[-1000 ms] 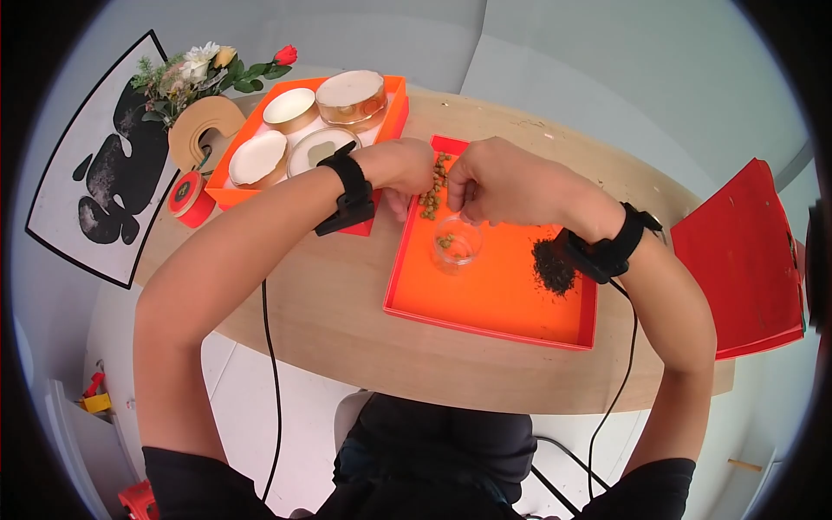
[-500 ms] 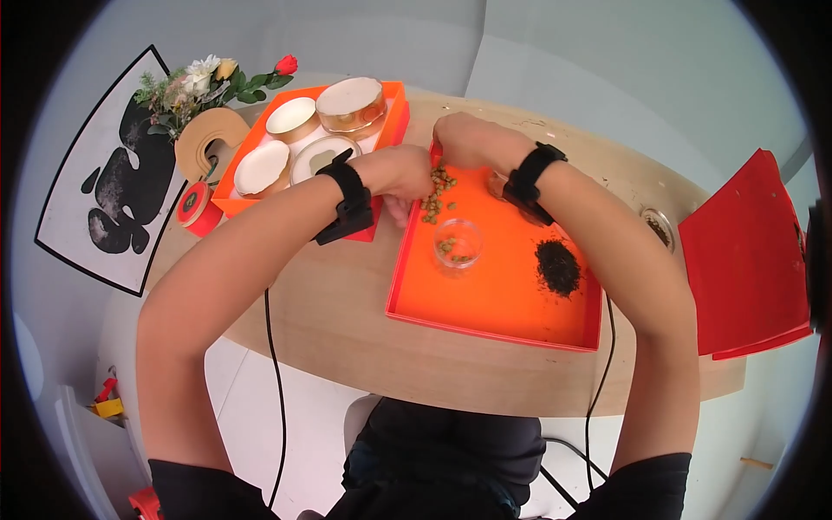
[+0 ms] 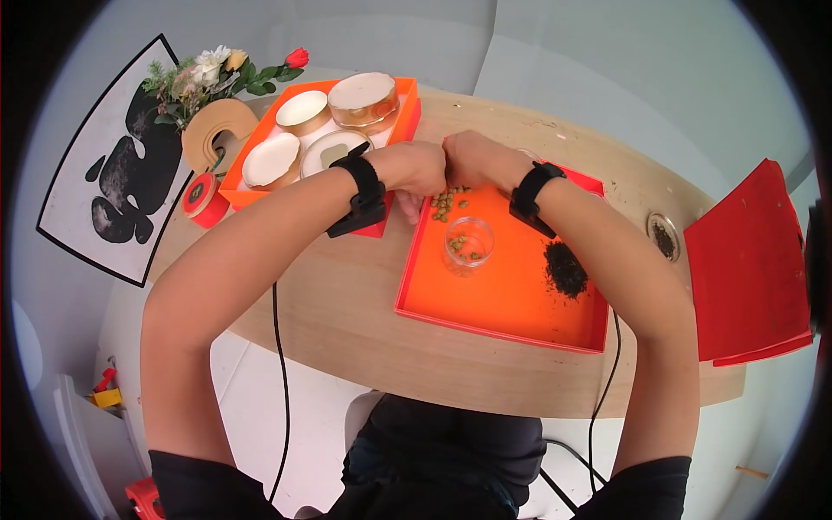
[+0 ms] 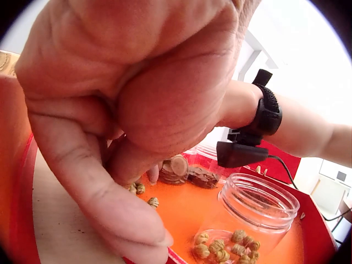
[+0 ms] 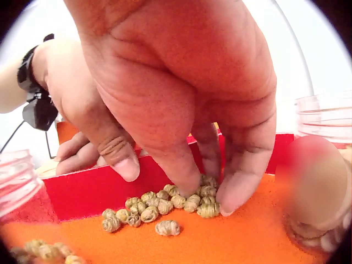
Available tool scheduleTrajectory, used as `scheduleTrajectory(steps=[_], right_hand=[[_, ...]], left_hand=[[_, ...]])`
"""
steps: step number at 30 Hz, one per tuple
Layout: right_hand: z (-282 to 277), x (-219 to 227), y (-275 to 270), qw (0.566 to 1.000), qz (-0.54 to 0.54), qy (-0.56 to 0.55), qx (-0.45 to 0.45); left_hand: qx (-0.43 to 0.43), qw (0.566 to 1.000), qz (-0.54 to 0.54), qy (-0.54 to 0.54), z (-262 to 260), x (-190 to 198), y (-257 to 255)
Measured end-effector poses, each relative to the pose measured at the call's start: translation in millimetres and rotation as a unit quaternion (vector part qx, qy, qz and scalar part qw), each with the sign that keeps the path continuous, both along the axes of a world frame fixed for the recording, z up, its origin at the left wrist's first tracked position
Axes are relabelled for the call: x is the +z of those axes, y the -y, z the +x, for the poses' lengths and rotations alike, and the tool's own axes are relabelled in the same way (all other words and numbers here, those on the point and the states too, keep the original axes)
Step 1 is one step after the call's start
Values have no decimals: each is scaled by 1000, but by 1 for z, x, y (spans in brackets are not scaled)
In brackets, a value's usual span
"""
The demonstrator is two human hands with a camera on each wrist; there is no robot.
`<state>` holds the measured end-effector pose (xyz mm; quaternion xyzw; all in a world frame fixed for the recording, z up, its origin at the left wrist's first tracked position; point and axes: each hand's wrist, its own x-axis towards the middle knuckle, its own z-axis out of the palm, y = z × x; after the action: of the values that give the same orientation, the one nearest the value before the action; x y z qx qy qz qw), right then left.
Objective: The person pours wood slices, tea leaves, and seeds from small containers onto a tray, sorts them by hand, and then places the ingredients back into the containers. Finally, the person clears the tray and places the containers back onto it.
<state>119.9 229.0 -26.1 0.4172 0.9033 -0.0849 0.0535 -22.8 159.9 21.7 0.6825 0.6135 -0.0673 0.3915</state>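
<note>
In the head view a clear jar [image 3: 469,245] with several greenish balls in it stands in the orange tray [image 3: 503,303]. My right hand [image 3: 477,159] reaches to the tray's far left corner; in the right wrist view its thumb and finger pinch at the end of a row of dried balls [image 5: 149,214]. My left hand [image 3: 418,172] is at the tray's left edge, some fingers stretched down outside the wall, its thumb over the inside, as the right wrist view shows. The left wrist view shows the jar [image 4: 247,220] beside it.
An orange box [image 3: 406,130] with several round containers stands at the left, beside flowers [image 3: 208,69] and a red roll [image 3: 204,201]. Dark loose leaves [image 3: 565,270] lie in the tray. A small dish [image 3: 663,237] and a red lid [image 3: 750,269] are at the right.
My right hand has moved from above the jar to the balls in the tray's far left corner. The left hand has stayed at the tray's edge. The head view has shifted slightly.
</note>
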Motion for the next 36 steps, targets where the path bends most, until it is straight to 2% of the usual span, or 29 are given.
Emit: scheduleTrajectory(steps=[5, 7, 10, 13, 17, 19, 21, 23, 27, 29, 31, 36], right_hand=[[1, 12, 21, 994, -79, -8, -76], [5, 9, 20, 983, -139, -69, -94], [5, 14, 16, 988, -128, -33, -75], [11, 27, 21, 989, -119, -55, -72], [16, 52, 29, 996, -60, -39, -53], [23, 73, 41, 987, -93, -119, -48], [28, 97, 65, 985, -94, -146, -18], [31, 122, 100, 970, -170, -165, -61], [48, 113, 122, 974, -183, -131, 3], [50, 110, 130, 974, -190, -122, -22], [48, 111, 135, 978, -195, -63, -22], [49, 111, 134, 979, -186, -73, -24]], left_hand=[[-8, 1000, 3, -13, 0, 2, 1], [-23, 999, 12, -19, 0, 3, 3], [-21, 999, 19, -19, 0, 8, 7], [-18, 1000, 7, -14, 0, 7, 6], [-6, 1000, 6, -15, 0, 7, 7], [-49, 998, 20, -25, -3, 4, 3], [-32, 999, 17, -17, -3, 2, 4], [-10, 1000, 16, -5, -5, -1, 3], [-44, 999, 7, -30, -4, 4, 5], [-37, 998, 14, -47, -2, 8, 7], [-39, 998, 15, -50, -1, 10, 9], [-28, 998, 23, -56, -1, 5, 5]])
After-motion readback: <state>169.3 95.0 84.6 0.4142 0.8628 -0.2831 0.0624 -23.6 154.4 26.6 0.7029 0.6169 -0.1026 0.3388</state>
